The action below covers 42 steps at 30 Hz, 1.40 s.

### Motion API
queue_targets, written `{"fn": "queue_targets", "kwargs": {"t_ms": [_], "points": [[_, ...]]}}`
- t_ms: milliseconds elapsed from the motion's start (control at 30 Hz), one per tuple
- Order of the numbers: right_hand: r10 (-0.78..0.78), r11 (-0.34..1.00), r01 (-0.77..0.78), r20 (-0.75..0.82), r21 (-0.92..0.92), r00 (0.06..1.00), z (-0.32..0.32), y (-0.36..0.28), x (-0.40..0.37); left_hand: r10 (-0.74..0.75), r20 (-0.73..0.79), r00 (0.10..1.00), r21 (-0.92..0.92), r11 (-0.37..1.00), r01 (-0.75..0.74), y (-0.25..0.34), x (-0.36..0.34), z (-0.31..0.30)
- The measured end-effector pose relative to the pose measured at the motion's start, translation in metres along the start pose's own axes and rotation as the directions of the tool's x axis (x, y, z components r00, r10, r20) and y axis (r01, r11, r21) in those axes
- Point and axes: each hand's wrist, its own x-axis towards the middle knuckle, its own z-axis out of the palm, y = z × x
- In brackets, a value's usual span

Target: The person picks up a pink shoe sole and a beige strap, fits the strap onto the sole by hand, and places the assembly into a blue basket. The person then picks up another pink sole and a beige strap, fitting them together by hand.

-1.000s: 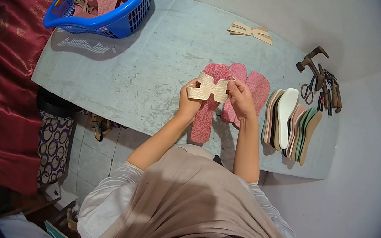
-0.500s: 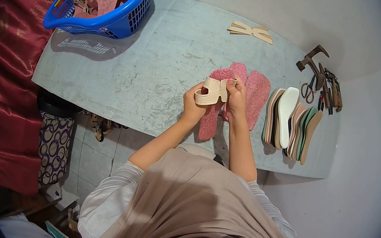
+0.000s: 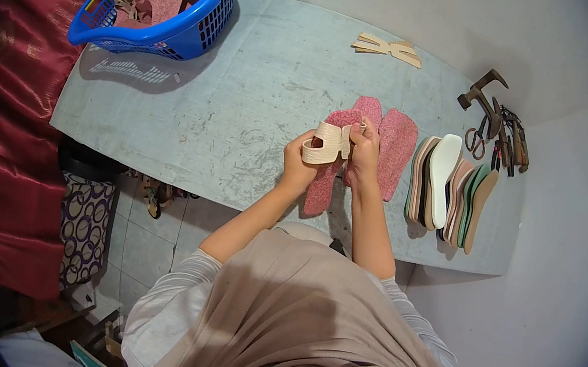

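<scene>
Between my hands is a sandal upper (image 3: 325,144), a cream, textured strap with a cut-out, set across a speckled pink insole (image 3: 319,196). My left hand (image 3: 298,163) is closed around the left side of the insole and strap, with its fingers partly hidden underneath. On the other side, my right hand (image 3: 363,152) pinches the strap's right end, thumb on top. Just behind and to the right lie more pink insoles (image 3: 395,152) on the table, close to my right hand.
A blue basket (image 3: 171,41) of pink pieces and cream straps stands at the table's (image 3: 250,66) far left. Cream strap pieces (image 3: 387,49) lie at the back. Several coloured soles (image 3: 443,181) line the right, near a hammer (image 3: 483,97), scissors (image 3: 475,138) and other hand tools.
The strap and insole have tilted and shifted very slightly in my hands. Both hands keep their hold, and the things on the table stay where they were.
</scene>
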Motion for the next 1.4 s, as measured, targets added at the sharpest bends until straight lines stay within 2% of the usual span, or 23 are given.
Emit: {"fn": "queue_targets", "kwargs": {"t_ms": [133,200,433,500,600,700,767,900,1000,1100,1133,1233,1333,1400], "points": [[0.045,0.989,-0.038,0.042,-0.141,0.998,0.009,-0.014,-0.005,-0.138,-0.053,0.989,-0.18,0.975,0.127,-0.004,0.006,-0.004],[0.056,0.977,-0.04,0.068,-0.211,0.996,0.01,-0.017,-0.008,-0.145,-0.061,0.988,-0.192,0.973,0.131,-0.001,0.006,-0.004],[-0.051,0.986,0.058,0.052,-0.158,0.997,0.003,-0.001,-0.006,-0.049,-0.026,0.998,-0.073,0.996,0.047,-0.008,0.001,-0.005],[-0.059,0.979,0.069,0.058,-0.193,0.997,0.003,-0.004,-0.005,-0.061,-0.044,0.997,-0.121,0.991,0.055,-0.006,0.002,-0.005],[0.051,0.972,-0.028,0.094,-0.234,0.994,0.002,-0.01,-0.008,-0.118,-0.043,0.992,-0.217,0.97,0.106,-0.004,0.007,-0.009],[0.001,0.997,-0.008,0.097,0.075,0.995,0.01,-0.009,-0.011,-0.206,-0.063,0.977,-0.372,0.913,0.168,-0.007,0.01,-0.01],[0.081,0.981,-0.095,0.093,0.166,0.992,0.005,-0.008,-0.01,-0.244,-0.047,0.969,-0.486,0.853,0.191,-0.013,0.01,-0.011],[0.217,0.916,-0.253,0.145,0.31,0.965,-0.004,-0.007,-0.014,-0.295,-0.086,0.952,-0.542,0.815,0.204,-0.017,0.011,-0.012],[0.261,0.96,-0.268,0.088,0.08,0.961,0.004,-0.012,-0.027,-0.278,-0.08,0.957,-0.566,0.803,0.186,-0.011,0.013,-0.012],[0.291,0.953,-0.268,0.18,-0.139,0.94,0.001,-0.005,-0.024,-0.28,-0.07,0.957,-0.534,0.821,0.201,-0.008,0.014,-0.012],[0.294,0.956,-0.292,0.156,-0.039,0.943,0.004,-0.008,-0.026,-0.296,-0.075,0.952,-0.543,0.813,0.21,-0.003,0.013,-0.012],[0.218,0.974,-0.227,0.186,0.024,0.958,0.005,0.0,-0.024,-0.322,-0.083,0.943,-0.553,0.802,0.225,-0.003,0.013,-0.013],[0.255,0.954,-0.282,0.213,0.105,0.943,0.008,-0.002,-0.024,-0.337,-0.081,0.938,-0.58,0.781,0.23,-0.008,0.013,-0.012],[0.255,0.958,-0.276,0.201,0.083,0.946,0.006,0.0,-0.023,-0.336,-0.077,0.939,-0.584,0.779,0.231,-0.01,0.013,-0.011]]}}
